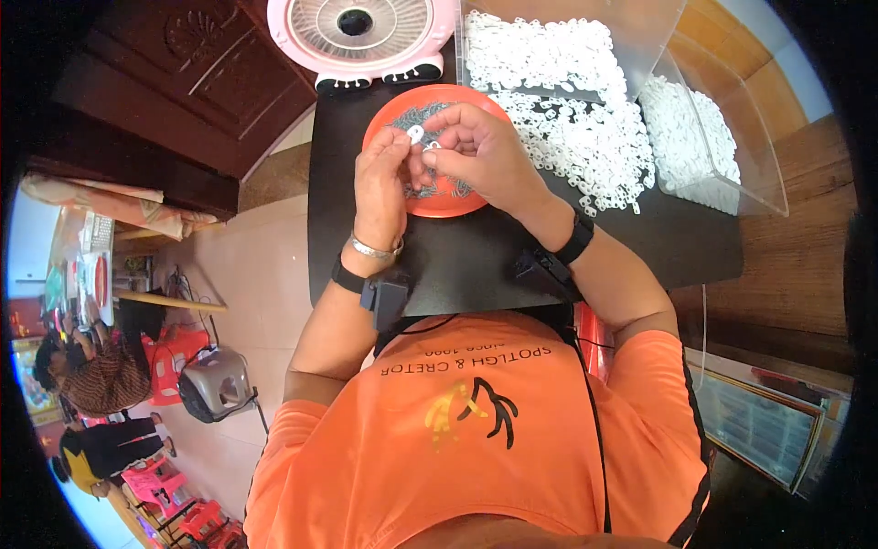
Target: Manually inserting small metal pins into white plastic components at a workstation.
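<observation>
My left hand [380,178] pinches a small white oval plastic piece [416,134] with holes in it, held up between thumb and fingertips. Close beside it, my right hand [487,157] is closed with thumb and fingers together. A bit of white shows at its fingertips, too small to make out. Both hands are above a round orange-red bowl [448,212]. Inside the bowl lie many small grey metal pieces [413,116], screw-like in shape, partly hidden by my hands.
Loose white plastic pieces [594,151] spread over the dark table [640,247], spilling from a clear bin [540,55] lying at the back. Another clear bin [700,137] of them stands at the right. A pink fan [357,64] is behind the bowl. People are at far left.
</observation>
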Demonstrator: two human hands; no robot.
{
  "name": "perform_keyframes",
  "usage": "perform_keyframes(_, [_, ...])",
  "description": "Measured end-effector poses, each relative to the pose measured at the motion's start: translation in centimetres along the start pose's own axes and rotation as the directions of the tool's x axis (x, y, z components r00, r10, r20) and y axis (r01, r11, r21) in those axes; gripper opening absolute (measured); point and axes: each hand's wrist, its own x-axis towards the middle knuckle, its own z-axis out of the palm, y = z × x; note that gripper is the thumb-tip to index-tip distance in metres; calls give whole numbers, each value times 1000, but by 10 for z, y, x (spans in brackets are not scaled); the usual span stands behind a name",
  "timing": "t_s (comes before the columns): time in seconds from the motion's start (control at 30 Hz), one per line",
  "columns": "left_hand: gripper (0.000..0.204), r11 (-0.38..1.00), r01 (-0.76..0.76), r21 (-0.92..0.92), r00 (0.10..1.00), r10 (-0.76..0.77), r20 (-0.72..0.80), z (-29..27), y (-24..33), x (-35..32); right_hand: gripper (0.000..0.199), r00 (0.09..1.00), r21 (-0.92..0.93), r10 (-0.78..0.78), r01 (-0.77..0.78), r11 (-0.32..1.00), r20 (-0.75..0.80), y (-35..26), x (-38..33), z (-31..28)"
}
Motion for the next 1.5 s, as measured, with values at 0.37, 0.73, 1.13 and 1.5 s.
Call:
perform_keyframes(0.37, [21, 985, 64, -158, 995, -50, 91, -4, -2, 3, 26, 1000, 38, 12, -12, 999, 1, 2, 1, 0])
perform_keyframes(0.73, [21, 1000, -6, 5, 999, 6, 50, -2, -2, 0, 25, 999, 34, 36, -36, 999, 2, -2, 0, 0])
perform_keyframes(1.13, [20, 971, -145, 189, 989, 140, 41, 0, -5, -3, 24, 1000, -21, -8, 8, 1000, -17, 7, 2, -1])
perform_keyframes(1.5, [20, 985, -94, 147, 994, 83, 77, 0, -3, -3, 25, 1000, -32, 21, -21, 999, -1, 4, 1, -1])
